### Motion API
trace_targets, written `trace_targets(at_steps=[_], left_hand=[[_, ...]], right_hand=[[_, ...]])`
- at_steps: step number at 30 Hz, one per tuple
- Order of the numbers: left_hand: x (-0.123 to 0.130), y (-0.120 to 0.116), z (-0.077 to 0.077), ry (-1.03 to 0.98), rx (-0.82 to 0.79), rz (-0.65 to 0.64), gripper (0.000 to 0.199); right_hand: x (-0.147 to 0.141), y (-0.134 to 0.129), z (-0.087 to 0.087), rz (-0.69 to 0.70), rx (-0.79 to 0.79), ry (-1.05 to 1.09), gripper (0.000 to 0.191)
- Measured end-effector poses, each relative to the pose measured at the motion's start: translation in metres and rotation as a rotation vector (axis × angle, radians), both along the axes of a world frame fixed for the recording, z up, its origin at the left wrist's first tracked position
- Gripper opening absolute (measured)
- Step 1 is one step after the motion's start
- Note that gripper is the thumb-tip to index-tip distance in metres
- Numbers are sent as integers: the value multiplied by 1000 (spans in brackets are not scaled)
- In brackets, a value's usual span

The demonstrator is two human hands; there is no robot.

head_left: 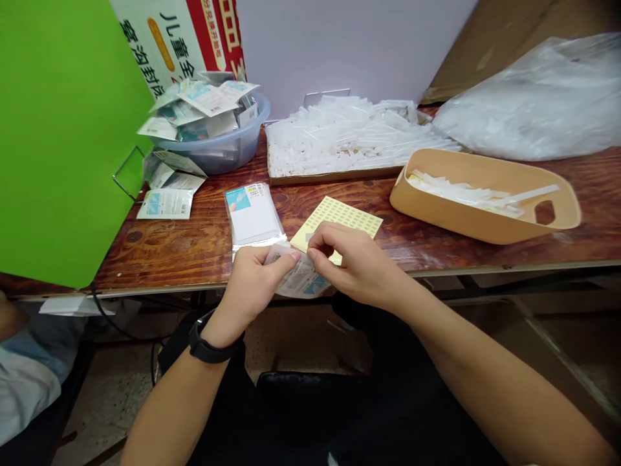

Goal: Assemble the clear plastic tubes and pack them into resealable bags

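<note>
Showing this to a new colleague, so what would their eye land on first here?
The bright green board fills the left side beside a blue plastic basin heaped with printed packets. At the back of the wooden table, a cardboard tray holds clear plastic strips, with a tan tray of white strips to its right. At the front edge, the left hand and right hand pinch a clear printed packet over a yellow sticker sheet.

Two hands [252,285] [359,265], one held packet [301,281], one sticker sheet [342,213], one tan tray [446,210].
</note>
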State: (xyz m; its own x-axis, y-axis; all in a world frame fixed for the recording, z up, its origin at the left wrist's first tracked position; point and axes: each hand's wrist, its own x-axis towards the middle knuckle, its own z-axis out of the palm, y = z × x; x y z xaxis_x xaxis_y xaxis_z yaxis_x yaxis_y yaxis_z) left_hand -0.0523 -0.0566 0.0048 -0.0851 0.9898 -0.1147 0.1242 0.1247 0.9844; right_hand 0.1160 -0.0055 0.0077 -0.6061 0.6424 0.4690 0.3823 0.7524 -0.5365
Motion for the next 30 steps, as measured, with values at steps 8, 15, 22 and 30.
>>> trace_targets(at_steps=[8, 15, 22, 30], left_hand=[[3, -2, -9, -33, 55, 174, 31], [-27, -2, 2, -258, -219, -191, 34], [-103, 20, 13, -437, 332, 744, 40], [-102, 22, -3, -281, 378, 846, 47]], right_hand=[[-9, -4, 2, 3, 20, -9, 12], [12, 20, -1, -179, -172, 134, 14], [46, 47, -17, -553, -235, 319, 23], [113, 82, -4, -1015, 62, 37, 13]])
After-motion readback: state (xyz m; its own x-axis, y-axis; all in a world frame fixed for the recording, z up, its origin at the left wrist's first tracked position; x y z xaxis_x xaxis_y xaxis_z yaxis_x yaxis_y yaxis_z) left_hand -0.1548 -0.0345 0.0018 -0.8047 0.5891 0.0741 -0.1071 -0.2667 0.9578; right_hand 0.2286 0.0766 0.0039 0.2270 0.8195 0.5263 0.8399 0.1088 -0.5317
